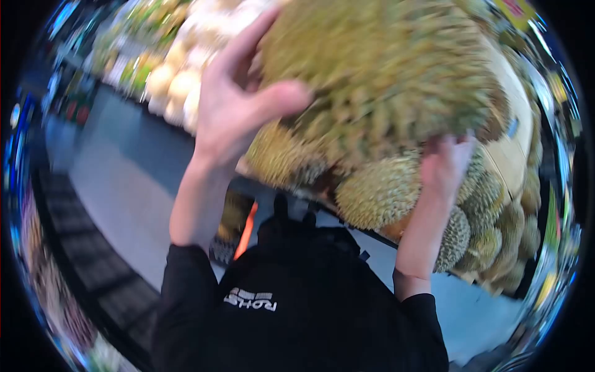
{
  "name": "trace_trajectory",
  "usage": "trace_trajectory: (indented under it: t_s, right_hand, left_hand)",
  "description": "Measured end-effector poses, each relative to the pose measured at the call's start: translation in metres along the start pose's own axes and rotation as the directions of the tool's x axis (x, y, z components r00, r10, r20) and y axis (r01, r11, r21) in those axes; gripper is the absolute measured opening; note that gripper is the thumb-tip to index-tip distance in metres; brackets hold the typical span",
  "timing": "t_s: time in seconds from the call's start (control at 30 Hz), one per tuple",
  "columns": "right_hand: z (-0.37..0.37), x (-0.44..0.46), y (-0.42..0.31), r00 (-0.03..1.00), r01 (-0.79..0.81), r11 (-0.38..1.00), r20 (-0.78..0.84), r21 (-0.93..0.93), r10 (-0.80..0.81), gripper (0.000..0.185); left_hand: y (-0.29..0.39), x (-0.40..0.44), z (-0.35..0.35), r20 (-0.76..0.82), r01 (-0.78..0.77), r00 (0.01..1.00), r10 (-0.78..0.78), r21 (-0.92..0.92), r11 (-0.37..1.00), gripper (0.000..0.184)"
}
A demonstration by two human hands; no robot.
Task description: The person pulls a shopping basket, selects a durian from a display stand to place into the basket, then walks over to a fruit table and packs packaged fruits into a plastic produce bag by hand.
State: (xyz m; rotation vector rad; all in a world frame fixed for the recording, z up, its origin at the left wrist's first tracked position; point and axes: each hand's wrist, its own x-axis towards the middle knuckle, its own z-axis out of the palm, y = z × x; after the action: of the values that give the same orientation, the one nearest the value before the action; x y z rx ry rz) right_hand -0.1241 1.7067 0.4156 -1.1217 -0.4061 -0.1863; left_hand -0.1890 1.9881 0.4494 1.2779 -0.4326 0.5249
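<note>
A very large, spiky green-brown durian fills the upper middle of the head view, slightly blurred. My left hand is at its left side, thumb and fingers spread against the spikes. At its lower right edge my right hand holds it from below, with the fingertips partly hidden. Under the big fruit lie smaller durians, one just left of my right hand and another to the right of my left wrist.
More durians are piled at the right beside a tan board. Pale round fruits stand on the display at the upper left. Grey floor shows at the left, and an orange strip near my body.
</note>
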Motion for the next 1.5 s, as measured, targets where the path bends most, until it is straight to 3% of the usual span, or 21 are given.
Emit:
trace_trajectory:
  t_s: [0.03, 0.07, 0.17, 0.23, 0.3, 0.37, 0.47, 0.53, 0.6, 0.77, 0.83, 0.9, 1.0, 1.03, 1.1, 1.17, 1.23, 1.27, 1.3, 1.37, 1.5]
  right_hand:
    - [-0.001, -0.001, 0.0, 1.0, 0.003, 1.0, 0.028, 0.002, -0.003, 0.056]
    - [-0.001, -0.004, -0.001, 0.999, 0.004, 1.0, 0.052, 0.001, -0.004, 0.053]
    - [0.026, -0.019, 0.002, 0.998, 0.037, 0.999, 0.05, 0.009, -0.038, 0.044]
    - [0.04, -0.033, 0.009, 0.981, 0.005, 0.996, 0.191, 0.088, -0.021, 0.045]
    - [0.061, -0.053, 0.013, 0.978, -0.105, 0.988, 0.192, 0.117, 0.081, 0.044]
    - [0.076, -0.073, 0.013, 0.928, -0.207, 0.972, 0.336, 0.107, 0.161, 0.043]
    - [0.096, -0.102, 0.02, 0.891, -0.338, 0.94, 0.308, -0.038, 0.333, 0.063]
    - [0.111, -0.12, 0.027, 0.85, -0.401, 0.914, 0.343, -0.067, 0.399, 0.077]
    - [0.128, -0.14, 0.036, 0.796, -0.463, 0.882, 0.393, -0.094, 0.46, 0.079]
    - [0.178, -0.198, 0.083, 0.645, -0.578, 0.798, 0.505, -0.168, 0.574, 0.081]
    - [0.203, -0.231, 0.102, 0.592, -0.621, 0.76, 0.52, -0.192, 0.616, 0.08]
    - [0.227, -0.262, 0.11, 0.515, -0.654, 0.717, 0.553, -0.24, 0.655, 0.074]
    - [0.253, -0.299, 0.132, 0.428, -0.656, 0.68, 0.58, -0.327, 0.693, 0.067]
    - [0.259, -0.307, 0.14, 0.372, -0.667, 0.634, 0.563, -0.391, 0.738, 0.067]
    - [0.267, -0.324, 0.156, 0.374, -0.65, 0.615, 0.517, -0.446, 0.77, 0.062]
    - [0.269, -0.33, 0.168, 0.332, -0.634, 0.579, 0.496, -0.512, 0.802, 0.066]
    - [0.265, -0.338, 0.19, 0.327, -0.687, 0.548, 0.471, -0.477, 0.819, 0.066]
    - [0.261, -0.341, 0.2, 0.31, -0.686, 0.506, 0.42, -0.523, 0.853, 0.068]
    - [0.257, -0.343, 0.21, 0.29, -0.682, 0.462, 0.371, -0.567, 0.882, 0.069]
    - [0.245, -0.353, 0.244, 0.312, -0.706, 0.47, 0.363, -0.529, 0.878, 0.074]
    - [0.241, -0.356, 0.285, 0.189, -0.755, 0.348, 0.324, -0.555, 0.927, 0.078]
  left_hand:
    - [0.01, -0.01, -0.003, 0.031, -0.016, 0.999, 0.014, 0.08, 0.997, 0.083]
    - [0.025, -0.011, 0.002, 0.053, -0.097, 0.994, 0.09, 0.135, 0.986, 0.093]
    - [0.044, -0.045, -0.012, -0.095, -0.04, 0.994, 0.047, 0.076, 0.996, 0.103]
    - [0.054, -0.069, -0.014, -0.176, 0.004, 0.984, 0.008, 0.067, 0.998, 0.106]
    - [0.066, -0.101, -0.014, -0.273, 0.081, 0.96, -0.058, 0.073, 0.994, 0.107]
    - [0.08, -0.13, -0.006, -0.425, 0.16, 0.899, -0.104, 0.096, 0.982, 0.108]
    - [0.077, -0.197, -0.052, -0.507, 0.15, 0.854, -0.113, 0.032, 0.988, 0.07]
    - [0.086, -0.218, -0.05, -0.545, 0.128, 0.834, -0.089, 0.035, 0.991, 0.069]
    - [0.092, -0.246, -0.058, -0.612, 0.154, 0.789, -0.056, 0.109, 0.982, 0.066]
    - [0.121, -0.33, -0.09, -0.719, 0.177, 0.692, -0.063, 0.084, 0.981, 0.06]
    - [0.129, -0.369, -0.111, -0.814, 0.209, 0.576, -0.077, 0.055, 0.976, 0.058]
    - [0.137, -0.405, -0.13, -0.818, 0.207, 0.567, -0.098, 0.026, 0.978, 0.056]
    - [0.144, -0.447, -0.154, -0.903, 0.246, 0.391, -0.178, -0.084, 0.966, 0.052]
    - [0.141, -0.461, -0.164, -0.9, 0.249, 0.391, -0.192, -0.097, 0.964, 0.052]
    - [0.128, -0.483, -0.184, -0.92, 0.284, 0.309, -0.242, -0.154, 0.946, 0.049]
    - [0.113, -0.497, -0.198, -0.913, 0.297, 0.306, -0.271, -0.179, 0.938, 0.047]
    - [0.101, -0.503, -0.21, -0.904, 0.269, 0.23, -0.361, -0.298, 0.916, 0.047]
    - [0.095, -0.5, -0.213, -0.918, 0.315, 0.162, -0.363, -0.301, 0.9, 0.046]
    - [0.089, -0.5, -0.217, -0.914, 0.32, 0.163, -0.372, -0.308, 0.896, 0.046]
    - [0.07, -0.503, -0.227, -0.904, 0.403, 0.071, -0.422, -0.361, 0.841, 0.045]
    - [0.032, -0.516, -0.248, -0.9, 0.478, -0.059, -0.433, -0.406, 0.779, 0.045]
